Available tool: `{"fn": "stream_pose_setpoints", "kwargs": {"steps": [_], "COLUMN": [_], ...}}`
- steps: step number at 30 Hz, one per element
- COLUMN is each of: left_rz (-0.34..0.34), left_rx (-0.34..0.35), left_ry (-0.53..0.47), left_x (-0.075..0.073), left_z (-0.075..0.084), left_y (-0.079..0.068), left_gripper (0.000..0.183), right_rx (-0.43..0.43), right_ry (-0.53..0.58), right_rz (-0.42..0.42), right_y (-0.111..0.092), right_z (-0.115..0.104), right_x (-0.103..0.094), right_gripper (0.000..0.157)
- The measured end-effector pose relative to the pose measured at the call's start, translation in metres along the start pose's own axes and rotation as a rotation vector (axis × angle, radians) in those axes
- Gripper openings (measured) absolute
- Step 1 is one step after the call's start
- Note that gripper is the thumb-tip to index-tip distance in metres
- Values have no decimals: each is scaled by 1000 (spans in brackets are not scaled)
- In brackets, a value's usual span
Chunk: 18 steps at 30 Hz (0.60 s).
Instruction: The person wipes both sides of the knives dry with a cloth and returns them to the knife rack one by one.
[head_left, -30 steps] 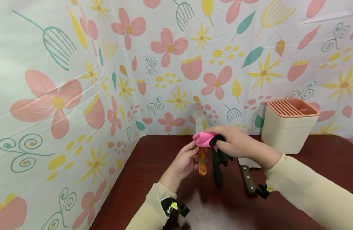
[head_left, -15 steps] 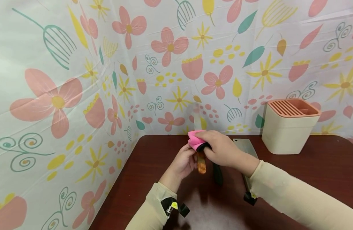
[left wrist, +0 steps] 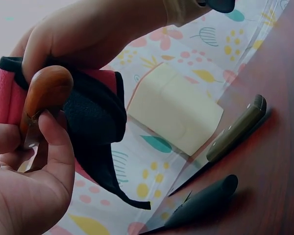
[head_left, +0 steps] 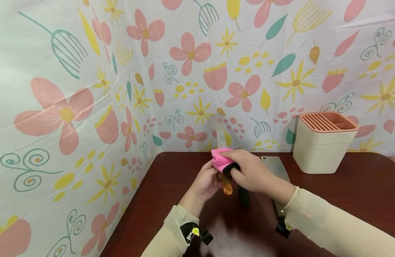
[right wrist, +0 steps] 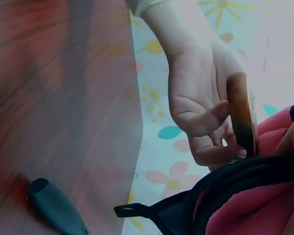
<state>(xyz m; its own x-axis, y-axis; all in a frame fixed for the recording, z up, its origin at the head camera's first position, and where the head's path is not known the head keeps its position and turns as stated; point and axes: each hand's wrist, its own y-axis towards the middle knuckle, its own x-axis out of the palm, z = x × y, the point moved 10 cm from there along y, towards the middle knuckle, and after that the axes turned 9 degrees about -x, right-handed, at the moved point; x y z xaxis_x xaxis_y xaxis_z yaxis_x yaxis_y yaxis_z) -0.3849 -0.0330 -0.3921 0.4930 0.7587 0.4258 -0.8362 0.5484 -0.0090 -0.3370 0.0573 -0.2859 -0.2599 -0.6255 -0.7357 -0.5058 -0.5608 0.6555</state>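
- Directions are read on a clock face centred on the pink cloth, as the head camera sees it.
- A knife (head_left: 227, 187) is held up off the table between both hands: its orange-brown handle points to 6 o'clock, its pale blade to 12, the tip blurring into the backdrop.
- Left hand (head_left: 204, 184), at 8 o'clock: thumb and fingers curl inward, pinching the knife's handle near the blade.
- Right hand (head_left: 253, 171), at 4 o'clock: it grips the pink cloth (head_left: 219, 160), thumb laid over it; the other fingers are mostly hidden.
- The cloth has black edging and covers the blade just above the handle; whether it goes all the way round, I cannot tell. In the left wrist view a black strap dangles from it.
- A dark handle (head_left: 244, 198) lies at 5 o'clock, partly hidden by the right hand.
- A cleaver (head_left: 276, 165) lies at 3 o'clock, beyond the right hand, its brown handle towards 5.
- A cream holder (head_left: 323, 153) with a slotted orange lid (head_left: 316, 122) stands upright farther out, between 2 and 3 o'clock.
- Beneath is a reddish-brown table (head_left: 329, 205); behind, a flowered curtain (head_left: 191, 85).
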Motion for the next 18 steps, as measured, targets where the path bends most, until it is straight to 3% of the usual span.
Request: {"fn": "stream_pose_setpoints", "kwargs": {"steps": [8, 14, 18], "left_rz": [-5, -22, -29], "left_rx": [8, 71, 94], "left_ry": [-24, -22, -3], "left_x": [0, -2, -2], "left_z": [2, 11, 13], "left_y": [1, 0, 0], "left_gripper": [30, 44, 47], "right_rx": [-31, -137, -157], "right_ry": [33, 55, 75], "right_rz": [7, 5, -23], "right_y": [-8, -15, -18], "right_z": [-8, -27, -33], "right_x": [-3, -7, -8], "right_gripper": [47, 45, 46]}}
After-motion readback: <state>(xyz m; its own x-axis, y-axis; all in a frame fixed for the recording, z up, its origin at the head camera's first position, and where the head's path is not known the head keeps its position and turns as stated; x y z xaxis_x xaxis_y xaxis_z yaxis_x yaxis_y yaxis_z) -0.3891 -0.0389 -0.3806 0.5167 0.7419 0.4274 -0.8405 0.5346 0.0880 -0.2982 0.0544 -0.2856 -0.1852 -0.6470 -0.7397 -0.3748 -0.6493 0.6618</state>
